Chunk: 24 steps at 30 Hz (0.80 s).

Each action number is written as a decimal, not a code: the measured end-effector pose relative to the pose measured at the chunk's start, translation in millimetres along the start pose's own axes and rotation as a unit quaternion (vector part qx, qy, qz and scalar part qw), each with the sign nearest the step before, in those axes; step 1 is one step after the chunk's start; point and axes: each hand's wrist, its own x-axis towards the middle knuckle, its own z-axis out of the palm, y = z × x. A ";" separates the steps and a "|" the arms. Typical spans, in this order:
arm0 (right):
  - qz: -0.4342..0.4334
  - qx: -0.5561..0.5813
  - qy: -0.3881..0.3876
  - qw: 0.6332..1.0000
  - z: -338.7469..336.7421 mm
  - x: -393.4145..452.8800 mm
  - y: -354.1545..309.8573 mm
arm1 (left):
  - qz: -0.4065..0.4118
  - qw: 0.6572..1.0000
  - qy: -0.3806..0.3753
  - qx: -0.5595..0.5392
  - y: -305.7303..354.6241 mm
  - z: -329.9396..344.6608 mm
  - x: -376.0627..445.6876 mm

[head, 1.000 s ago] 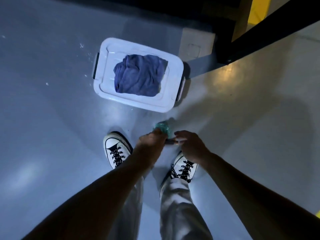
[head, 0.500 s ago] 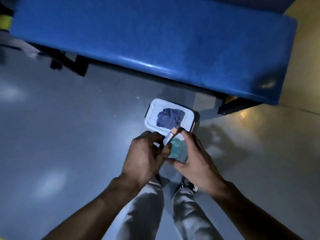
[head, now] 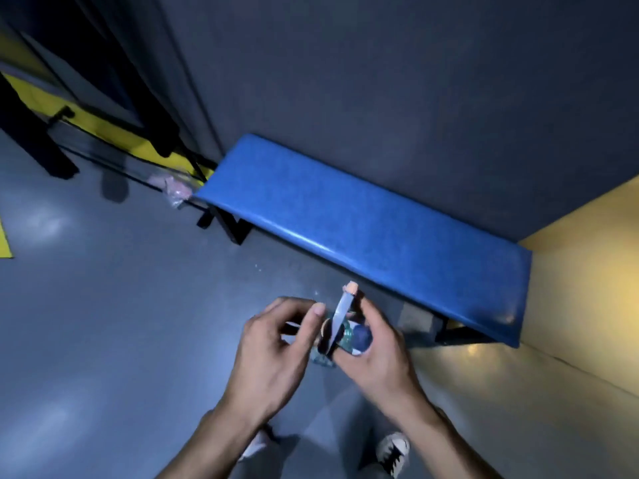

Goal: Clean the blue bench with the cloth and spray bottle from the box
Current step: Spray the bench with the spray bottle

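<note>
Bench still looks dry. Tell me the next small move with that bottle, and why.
Probably settle the spray bottle in the right hand, nozzle toward the blue bench. Both hands are at the bottle, the left hand at its head, and nothing lies on the bench.

Glossy padded blue bench [head: 363, 226], shiny smooth grey floor [head: 121, 323]

bench [head: 363, 219] against wall [head: 380, 81] — hands [head: 321, 344] in front | spray bottle [head: 340, 323] between them
</note>
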 end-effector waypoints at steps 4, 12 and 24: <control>-0.029 0.016 0.004 0.999 34.0 22.9 -69.4 | -0.073 0.988 0.026 -0.132 -16.6 -78.1 33.5; -0.062 0.087 -0.013 0.994 96.9 85.7 -176.6 | -0.233 0.938 -0.068 -0.246 -50.0 -164.9 103.8; -0.040 0.114 -0.090 0.989 186.1 219.6 -226.7 | -0.337 0.847 -0.047 -0.408 -91.6 -214.9 194.7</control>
